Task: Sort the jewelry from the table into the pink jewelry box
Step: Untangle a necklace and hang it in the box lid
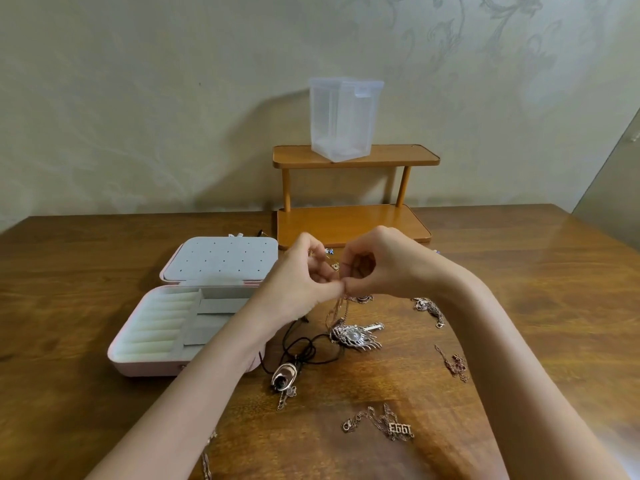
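Observation:
The pink jewelry box [119, 355] lies open at the left of the wooden table, with grey compartments and white ring rolls inside. My left hand [301, 278] and my right hand [377, 265] meet above the table's middle, both pinching a thin gold chain [337, 308]. From the chain hangs a silver feather-shaped pendant [355, 336] that touches the table. A black cord necklace with an oval pendant [285, 375] lies beside the box. A number-plate necklace [391, 426] lies near the front. Two small chains [429, 308] [453, 365] rest at the right.
A two-tier wooden shelf [353, 223] stands at the back against the wall, with a clear plastic container [343, 119] on its top tier. Small earrings [329, 251] lie behind my hands. More chain [206, 459] lies at the front edge.

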Tool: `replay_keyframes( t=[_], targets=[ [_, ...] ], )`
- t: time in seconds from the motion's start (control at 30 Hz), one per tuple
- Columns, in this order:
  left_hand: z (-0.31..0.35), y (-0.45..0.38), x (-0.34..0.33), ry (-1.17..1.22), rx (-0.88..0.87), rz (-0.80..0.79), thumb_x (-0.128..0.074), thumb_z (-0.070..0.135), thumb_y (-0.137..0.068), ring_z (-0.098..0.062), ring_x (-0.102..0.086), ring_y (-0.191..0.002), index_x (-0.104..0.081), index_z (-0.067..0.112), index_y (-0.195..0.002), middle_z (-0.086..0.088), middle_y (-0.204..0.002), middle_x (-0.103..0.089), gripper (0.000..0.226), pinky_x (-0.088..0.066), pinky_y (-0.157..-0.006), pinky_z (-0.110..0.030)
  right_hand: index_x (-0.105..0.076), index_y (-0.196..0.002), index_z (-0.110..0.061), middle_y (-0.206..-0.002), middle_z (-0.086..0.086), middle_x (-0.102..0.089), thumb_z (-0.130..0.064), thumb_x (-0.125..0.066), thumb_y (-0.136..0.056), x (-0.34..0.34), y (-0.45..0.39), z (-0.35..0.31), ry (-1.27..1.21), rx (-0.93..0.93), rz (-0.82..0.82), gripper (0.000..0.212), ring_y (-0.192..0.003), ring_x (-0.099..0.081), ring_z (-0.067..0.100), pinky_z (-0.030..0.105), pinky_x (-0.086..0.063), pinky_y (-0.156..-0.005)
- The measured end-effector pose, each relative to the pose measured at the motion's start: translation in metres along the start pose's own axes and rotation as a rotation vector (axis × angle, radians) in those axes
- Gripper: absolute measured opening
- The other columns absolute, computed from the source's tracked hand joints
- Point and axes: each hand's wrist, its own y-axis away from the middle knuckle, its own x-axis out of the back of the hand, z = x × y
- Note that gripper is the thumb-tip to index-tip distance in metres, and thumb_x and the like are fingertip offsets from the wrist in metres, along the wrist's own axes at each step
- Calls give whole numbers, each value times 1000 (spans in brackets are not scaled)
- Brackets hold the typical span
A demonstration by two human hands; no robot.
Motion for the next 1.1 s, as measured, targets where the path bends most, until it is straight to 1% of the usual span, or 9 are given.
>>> replay_keyframes(
  t=[0.1, 0.4, 0.5, 0.6, 0.73, 0.8, 0.93, 1.03, 1.1],
  targets=[
    [-1, 0, 1, 14, 48, -109, -72, 14, -75, -7, -46, -65, -38, 26, -87, 5, -75, -58, 38, -42, -66, -25, -68, -73, -9, -59, -10, -58, -4, -70, -75, -2, 0, 3, -74, -23, -30, 6, -50, -51, -4, 10, -39, -50],
    [4, 0, 4, 388, 270, -16, -59, 5, -80, -12, -42, -62, -44, 17, -88, -1, -75, -50, 20, -36, -58, -24, -56, -60, -17, -55, -8, -49, 0, -65, -71, -5, -3, -4, -67, -6, -36, 22, -46, -42, 2, 13, -36, -47],
    [1, 0, 3, 110, 148, -105, -62, 12, -80, -10, -43, -67, -41, 23, -89, 0, -80, -54, 25, -37, -64, -25, -56, -60, -18, -54, -10, -49, -2, -68, -72, -4, -1, 0, -36, -24, -82, 23, -45, -43, 1, 11, -34, -47],
    [-1, 1, 4, 31, -41, -173, -66, 11, -80, -8, -38, -65, -37, 25, -86, -1, -77, -50, 33, -36, -63, -24, -61, -63, -11, -56, -7, -51, 0, -66, -73, -2, 2, 4, -144, -25, -89, 15, -48, -41, 1, 14, -33, -48],
    [1, 4, 2, -227, -264, -79, -68, 10, -77, -2, -37, -59, -32, 30, -82, 5, -70, -45, 42, -34, -55, -17, -61, -64, -6, -56, -4, -49, 5, -62, -74, -3, 2, 7, -276, -37, -61, 15, -48, -38, 2, 14, -31, -47],
    [2, 5, 0, -229, -284, -5, -66, 8, -77, -2, -38, -57, -33, 28, -85, 5, -68, -47, 39, -35, -53, -16, -61, -67, -4, -56, -3, -49, 4, -63, -73, -3, 2, 8, -261, -56, -66, 11, -48, -38, 2, 13, -31, -47],
    [5, 3, 0, 214, 26, 3, -59, 2, -80, -10, -44, -66, -40, 21, -88, -3, -74, -52, 29, -39, -59, -22, -60, -66, -7, -53, -10, -48, 2, -64, -73, -1, 3, 7, -211, -62, -50, 12, -47, -38, 1, 13, -32, -47],
    [7, 2, -2, 417, 265, -1, -54, 1, -84, -9, -39, -56, -46, 14, -91, -2, -70, -45, 17, -33, -44, -16, -61, -65, -13, -55, -11, -51, 0, -66, -73, -2, 2, 4, -91, -31, -21, 15, -46, -44, -1, 11, -36, -49],
    [7, 1, -3, 471, 311, -3, -52, -2, -85, -7, -38, -53, -47, 11, -94, -1, -67, -43, 17, -33, -41, -16, -66, -70, -9, -59, -9, -56, -2, -66, -74, -2, 1, 5, -80, -5, 23, 8, -49, -48, -2, 12, -39, -51]
  ],
)
